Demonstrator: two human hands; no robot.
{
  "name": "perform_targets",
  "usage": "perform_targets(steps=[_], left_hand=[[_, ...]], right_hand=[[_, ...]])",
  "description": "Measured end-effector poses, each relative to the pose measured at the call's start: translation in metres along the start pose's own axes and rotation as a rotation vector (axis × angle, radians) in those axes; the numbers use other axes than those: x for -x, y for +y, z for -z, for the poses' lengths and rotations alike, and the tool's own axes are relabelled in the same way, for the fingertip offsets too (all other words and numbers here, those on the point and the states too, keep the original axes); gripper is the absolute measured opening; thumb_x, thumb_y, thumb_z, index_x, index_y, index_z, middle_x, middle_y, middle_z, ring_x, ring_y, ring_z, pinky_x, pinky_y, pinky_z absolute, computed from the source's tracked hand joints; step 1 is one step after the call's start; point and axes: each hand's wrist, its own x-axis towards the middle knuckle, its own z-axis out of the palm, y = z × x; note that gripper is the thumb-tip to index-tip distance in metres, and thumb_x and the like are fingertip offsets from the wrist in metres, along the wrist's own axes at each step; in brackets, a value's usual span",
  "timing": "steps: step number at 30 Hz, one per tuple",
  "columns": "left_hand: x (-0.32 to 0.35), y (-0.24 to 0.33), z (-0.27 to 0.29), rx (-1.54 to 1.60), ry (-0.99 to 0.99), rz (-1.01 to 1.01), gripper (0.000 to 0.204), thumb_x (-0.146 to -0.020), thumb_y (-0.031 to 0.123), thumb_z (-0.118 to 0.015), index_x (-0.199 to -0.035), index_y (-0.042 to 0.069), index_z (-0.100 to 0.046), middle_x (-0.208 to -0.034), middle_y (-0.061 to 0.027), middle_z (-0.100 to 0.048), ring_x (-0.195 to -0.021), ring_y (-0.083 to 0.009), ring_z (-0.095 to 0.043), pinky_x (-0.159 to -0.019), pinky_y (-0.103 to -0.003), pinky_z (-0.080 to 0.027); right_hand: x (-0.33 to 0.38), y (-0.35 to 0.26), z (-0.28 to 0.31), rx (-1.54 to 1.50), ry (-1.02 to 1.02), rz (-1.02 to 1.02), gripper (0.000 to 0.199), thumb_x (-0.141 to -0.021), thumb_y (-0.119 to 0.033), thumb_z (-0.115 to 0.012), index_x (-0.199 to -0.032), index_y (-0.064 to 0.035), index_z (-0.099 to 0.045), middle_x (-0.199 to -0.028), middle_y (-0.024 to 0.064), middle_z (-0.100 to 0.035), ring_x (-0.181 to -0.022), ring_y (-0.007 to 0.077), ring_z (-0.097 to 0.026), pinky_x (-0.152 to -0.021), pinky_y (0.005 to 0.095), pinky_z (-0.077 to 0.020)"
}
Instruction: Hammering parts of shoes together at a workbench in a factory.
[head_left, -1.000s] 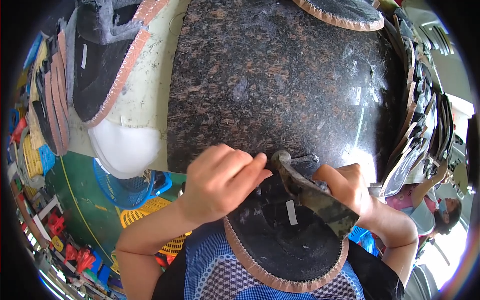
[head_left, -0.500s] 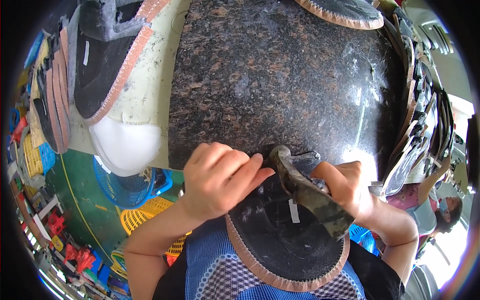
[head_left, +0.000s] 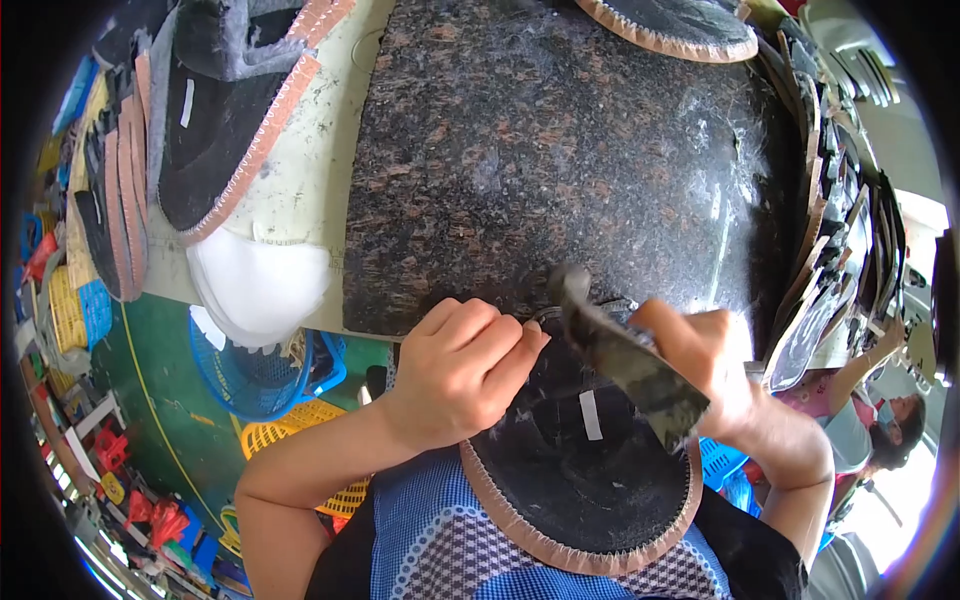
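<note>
At the far left a row of dark shoe uppers (head_left: 118, 190) with pinkish-tan stitched edges stands on edge, and below it, down on the green floor (head_left: 150, 400), lie a blue basket (head_left: 250, 375) and a yellow crate (head_left: 300, 460). Just right of the row, a large black upper (head_left: 215, 140) lies on a cream sheet (head_left: 300, 190); it bears a small white rectangular label. A white rounded pad (head_left: 260, 285) hangs over the sheet's near edge.

The middle is a dark speckled stone surface (head_left: 560, 160). At its near edge the left hand (head_left: 455, 375) has its grip curled together, fingertips pinching the rim of a black felt upper (head_left: 580, 470) with a tan zigzag-stitched border. This upper lies partly on the stone's edge and partly over the person's lap, against a blue checked garment (head_left: 430, 540). A small white rectangular label (head_left: 591, 415) sits near its centre.

The right hand (head_left: 715, 365) has its grip clamped around the handle of a worn, mottled hammer-like tool (head_left: 625, 355), whose head rests at the upper's rim just beside the left fingertips.

At the top right another tan-edged upper (head_left: 680, 25) lies on the stone. Along the right side a stack of dark uppers (head_left: 840, 230) stands on edge, and beyond it another person (head_left: 880, 410) is seen.
</note>
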Motion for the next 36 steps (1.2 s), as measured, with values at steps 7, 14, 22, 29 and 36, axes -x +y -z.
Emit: perform_targets(steps=[7, 14, 22, 29, 36], left_hand=[[-0.012, -0.012, 0.018, 0.039, -0.107, 0.165, 0.041, -0.062, 0.017, -0.087, -0.099, 0.006, -0.072, -0.087, -0.0024, -0.061, -0.079, -0.022, -0.058, -0.067, -0.036, -0.044], [-0.029, 0.005, 0.004, 0.452, -0.326, 0.001, 0.031, -0.076, -0.002, -0.078, -0.098, 0.004, -0.057, -0.111, -0.0133, -0.073, -0.096, -0.0328, -0.071, -0.081, -0.042, -0.056], [-0.18, 0.13, -0.106, 1.136, -0.426, -0.11, 0.028, -0.096, 0.004, -0.067, -0.118, 0.004, -0.049, -0.088, -0.0093, -0.068, -0.076, -0.0124, -0.067, -0.066, -0.028, -0.052], [-0.259, 0.175, -0.261, 0.542, -0.407, -0.052, 0.049, -0.092, 0.015, -0.066, -0.133, 0.005, -0.039, -0.103, -0.0292, -0.069, -0.098, -0.0484, -0.067, -0.085, -0.051, -0.053], [-0.261, 0.169, -0.229, 0.128, -0.202, -0.611, 0.064, -0.085, 0.028, -0.078, -0.136, 0.006, -0.045, -0.102, -0.0147, -0.058, -0.09, -0.0325, -0.064, -0.075, -0.044, -0.056]], right_hand=[[0.02, 0.003, -0.017, -0.033, 0.015, -0.038, 0.026, -0.08, -0.013, -0.077, -0.088, -0.0046, -0.054, -0.064, 0.0067, -0.059, -0.051, 0.0277, -0.061, -0.047, 0.038, -0.0469], [0.088, 0.019, -0.003, -0.693, 0.859, -0.474, 0.019, -0.104, -0.018, -0.06, -0.093, -0.0026, -0.061, -0.064, -0.0019, -0.055, -0.053, 0.0058, -0.046, -0.047, 0.0225, -0.0353], [0.272, 0.003, 0.065, -0.201, 1.87, -0.413, 0.033, -0.107, -0.027, -0.052, -0.079, -0.0089, -0.051, -0.054, -0.0031, -0.035, -0.04, 0.0074, -0.035, -0.038, 0.0254, -0.0234], [0.302, 0.003, 0.033, -0.187, 1.821, -0.488, 0.032, -0.107, -0.029, -0.053, -0.086, -0.0058, -0.051, -0.055, -0.0024, -0.04, -0.039, 0.0061, -0.036, -0.037, 0.0236, -0.0244], [0.258, 0.093, -0.001, -0.677, 1.274, -0.834, 0.024, -0.106, -0.023, -0.055, -0.086, -0.0093, -0.052, -0.061, -0.005, -0.044, -0.045, 0.0042, -0.041, -0.04, 0.0228, -0.0306]])
